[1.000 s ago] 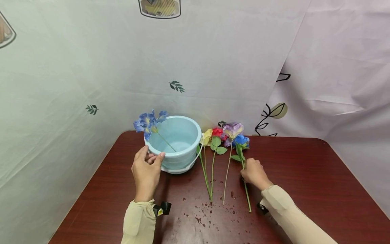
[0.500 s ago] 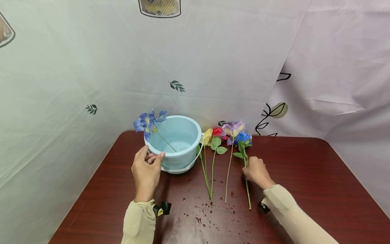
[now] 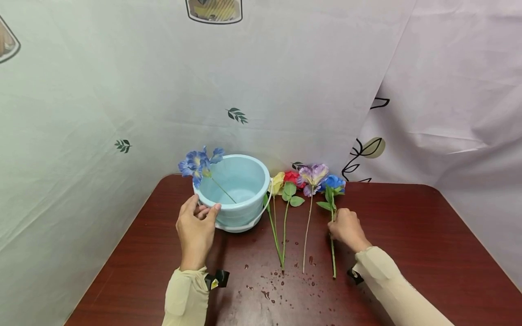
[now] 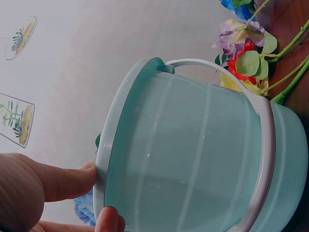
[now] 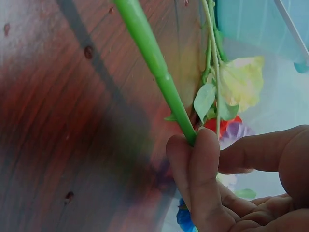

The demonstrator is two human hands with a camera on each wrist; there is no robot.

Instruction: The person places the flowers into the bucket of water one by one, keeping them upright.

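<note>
My left hand [image 3: 197, 231] pinches the near-left rim of a light blue bucket [image 3: 240, 215], thumb and fingertips on either side of the rim [image 4: 102, 169]. One blue iris [image 3: 197, 164] leans in the bucket, its bloom over the left rim. With my right hand [image 3: 347, 228] I pinch the green stem [image 5: 154, 63] of a blue rose [image 3: 332, 183], which lies close over the table at the right end of a row. Left of it lies a purple iris [image 3: 313, 176] on a thin stem, then a red rose [image 3: 292, 179] and a yellow flower [image 3: 277, 182].
The dark red wooden table [image 3: 428, 240] carries scattered water drops [image 3: 266, 294] near the stem ends. A white handle [image 3: 261, 217] hangs down the bucket's side. Behind the table hangs a pale printed cloth [image 3: 285, 90], close to the bucket and blooms.
My right hand has shifted the blue rose slightly right, away from the purple iris, and its stem stands straighter. The purple iris has also moved slightly right. My left hand and the bucket have stayed put.
</note>
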